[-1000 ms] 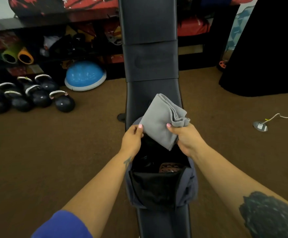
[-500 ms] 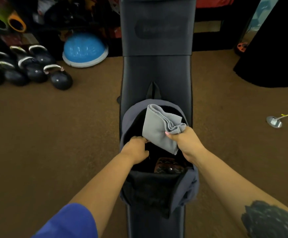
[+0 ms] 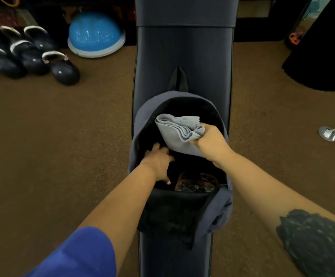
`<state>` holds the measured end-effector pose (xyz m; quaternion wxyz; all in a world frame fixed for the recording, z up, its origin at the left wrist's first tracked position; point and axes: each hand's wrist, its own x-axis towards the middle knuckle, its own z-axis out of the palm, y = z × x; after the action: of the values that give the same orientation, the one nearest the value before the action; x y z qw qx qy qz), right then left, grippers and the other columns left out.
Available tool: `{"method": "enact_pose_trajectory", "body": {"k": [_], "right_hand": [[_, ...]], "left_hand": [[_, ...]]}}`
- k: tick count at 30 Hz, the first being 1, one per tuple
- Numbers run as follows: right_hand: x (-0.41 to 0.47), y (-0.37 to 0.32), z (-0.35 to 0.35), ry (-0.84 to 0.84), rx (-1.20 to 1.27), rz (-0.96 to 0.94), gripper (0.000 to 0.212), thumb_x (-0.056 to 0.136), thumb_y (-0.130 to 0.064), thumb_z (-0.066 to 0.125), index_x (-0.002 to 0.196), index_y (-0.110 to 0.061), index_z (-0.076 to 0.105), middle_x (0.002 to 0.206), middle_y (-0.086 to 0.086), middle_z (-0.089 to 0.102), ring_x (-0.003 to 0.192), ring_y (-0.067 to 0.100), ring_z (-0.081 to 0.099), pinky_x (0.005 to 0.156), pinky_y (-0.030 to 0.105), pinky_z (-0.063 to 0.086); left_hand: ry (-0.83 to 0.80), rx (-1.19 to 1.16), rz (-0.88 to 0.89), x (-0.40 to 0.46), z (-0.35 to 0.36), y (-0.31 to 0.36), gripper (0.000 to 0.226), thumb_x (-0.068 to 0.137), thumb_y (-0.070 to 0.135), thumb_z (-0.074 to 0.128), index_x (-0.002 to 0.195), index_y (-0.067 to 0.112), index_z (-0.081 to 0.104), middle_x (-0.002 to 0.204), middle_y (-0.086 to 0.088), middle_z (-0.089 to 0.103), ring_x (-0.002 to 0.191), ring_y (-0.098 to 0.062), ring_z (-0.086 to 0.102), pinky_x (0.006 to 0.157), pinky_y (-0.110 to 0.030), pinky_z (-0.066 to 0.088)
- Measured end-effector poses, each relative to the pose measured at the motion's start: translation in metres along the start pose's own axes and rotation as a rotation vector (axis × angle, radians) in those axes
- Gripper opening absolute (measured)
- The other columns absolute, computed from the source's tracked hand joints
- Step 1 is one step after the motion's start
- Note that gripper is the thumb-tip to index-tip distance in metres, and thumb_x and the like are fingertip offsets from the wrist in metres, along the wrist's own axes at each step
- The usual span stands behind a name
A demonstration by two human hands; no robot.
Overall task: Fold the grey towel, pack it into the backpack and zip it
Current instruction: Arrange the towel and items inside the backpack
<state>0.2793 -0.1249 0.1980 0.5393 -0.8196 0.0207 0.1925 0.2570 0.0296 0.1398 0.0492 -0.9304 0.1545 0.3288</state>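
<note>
A grey-blue backpack (image 3: pixel 221 208) lies unzipped on a dark padded bench (image 3: pixel 182 50), its mouth facing up and its front flap hanging toward me. The folded grey towel (image 3: pixel 177 131) is inside the upper part of the opening, pinched at its right corner by my right hand (image 3: pixel 210 143). My left hand (image 3: pixel 158 162) reaches into the left side of the opening, palm down, fingers spread on the dark lining just below the towel. A patterned item (image 3: pixel 196 181) lies deeper in the bag.
Several black kettlebells (image 3: pixel 33 56) and a blue half-dome balance trainer (image 3: pixel 95 36) stand on the brown carpet at the left. A silver floor plug with a cable (image 3: pixel 328 133) lies at the right. A black shape (image 3: pixel 322 56) fills the far right.
The towel has gone from above the bag down into its opening, still held by my right hand. My left hand let go of the towel and moved into the bag.
</note>
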Motion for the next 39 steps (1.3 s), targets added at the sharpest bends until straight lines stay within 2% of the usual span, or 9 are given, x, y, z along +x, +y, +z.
{"method": "enact_pose_trajectory", "body": {"k": [4,9,15,20,26,30,33,36,39], "right_hand": [[0.002,0.001,-0.003,0.001,-0.029,-0.029,0.032,0.089,0.006,0.054,0.119,-0.003,0.061,0.117,0.017,0.065,0.106,0.028,0.059,0.093,0.037,0.046],[0.002,-0.002,-0.007,0.009,-0.038,-0.043,0.037,0.089,0.009,0.051,0.122,-0.004,0.06,0.108,0.008,0.063,0.103,0.018,0.055,0.091,0.029,0.043],[0.007,-0.005,-0.012,0.005,-0.116,-0.059,0.038,0.087,0.011,0.051,0.12,-0.005,0.063,0.117,0.017,0.066,0.111,0.028,0.059,0.098,0.038,0.046],[0.017,-0.005,-0.01,-0.049,-0.325,-0.062,0.032,0.088,0.006,0.049,0.114,-0.005,0.064,0.109,0.018,0.067,0.098,0.03,0.059,0.08,0.035,0.045],[0.041,-0.002,0.002,-0.138,-0.709,0.01,0.033,0.092,-0.002,0.044,0.122,-0.008,0.058,0.122,0.02,0.059,0.109,0.037,0.055,0.083,0.034,0.042],[0.058,0.007,0.012,-0.193,-0.867,-0.011,0.035,0.095,-0.01,0.043,0.129,-0.008,0.052,0.132,0.019,0.053,0.119,0.036,0.051,0.1,0.038,0.04],[0.067,0.012,0.02,-0.22,-0.902,0.0,0.031,0.096,-0.012,0.042,0.124,-0.006,0.054,0.129,0.02,0.055,0.117,0.035,0.052,0.099,0.037,0.04],[0.069,0.015,0.026,-0.25,-0.895,0.008,0.029,0.096,-0.013,0.045,0.122,-0.005,0.055,0.127,0.021,0.056,0.116,0.035,0.053,0.097,0.035,0.04],[0.071,0.019,0.028,-0.246,-0.868,0.001,0.03,0.093,-0.013,0.049,0.122,-0.005,0.056,0.126,0.021,0.057,0.115,0.035,0.054,0.095,0.034,0.042]], "left_hand": [[-0.028,0.148,-0.015,-0.002,0.002,0.006,0.078,0.07,0.046,0.075,0.137,0.028,0.041,0.141,-0.006,0.029,0.132,-0.036,0.019,0.101,-0.053,0.036],[0.036,0.234,-0.026,-0.009,0.004,0.015,0.057,0.08,0.022,0.068,0.133,0.026,0.048,0.142,-0.009,0.025,0.13,-0.036,0.022,0.099,-0.048,0.038],[0.125,0.297,0.011,-0.027,0.011,0.034,0.052,0.081,0.022,0.065,0.13,0.019,0.05,0.14,-0.011,0.027,0.129,-0.036,0.022,0.099,-0.042,0.038],[0.151,0.301,0.019,-0.045,0.023,0.045,0.042,0.086,0.015,0.058,0.127,0.013,0.052,0.14,-0.012,0.024,0.131,-0.035,0.021,0.101,-0.042,0.036],[0.202,0.222,0.076,-0.058,0.03,0.042,0.032,0.085,0.008,0.057,0.117,0.012,0.059,0.135,-0.011,0.03,0.127,-0.035,0.027,0.101,-0.041,0.036],[0.24,0.136,0.164,-0.061,0.038,0.028,0.032,0.086,0.016,0.059,0.118,0.022,0.06,0.13,-0.005,0.03,0.121,-0.03,0.027,0.098,-0.038,0.035],[0.237,0.016,0.217,-0.059,0.045,0.015,0.029,0.088,0.021,0.056,0.116,0.027,0.062,0.137,-0.001,0.026,0.122,-0.029,0.017,0.098,-0.035,0.034],[0.215,-0.199,0.208,-0.059,0.049,0.006,0.025,0.089,0.027,0.057,0.113,0.027,0.066,0.152,0.006,0.009,0.132,-0.022,-0.001,0.109,-0.031,0.026],[0.23,-0.201,0.186,-0.059,0.052,0.009,0.026,0.087,0.036,0.058,0.109,0.026,0.068,0.156,0.011,0.005,0.133,-0.018,-0.01,0.112,-0.033,0.022]]}}
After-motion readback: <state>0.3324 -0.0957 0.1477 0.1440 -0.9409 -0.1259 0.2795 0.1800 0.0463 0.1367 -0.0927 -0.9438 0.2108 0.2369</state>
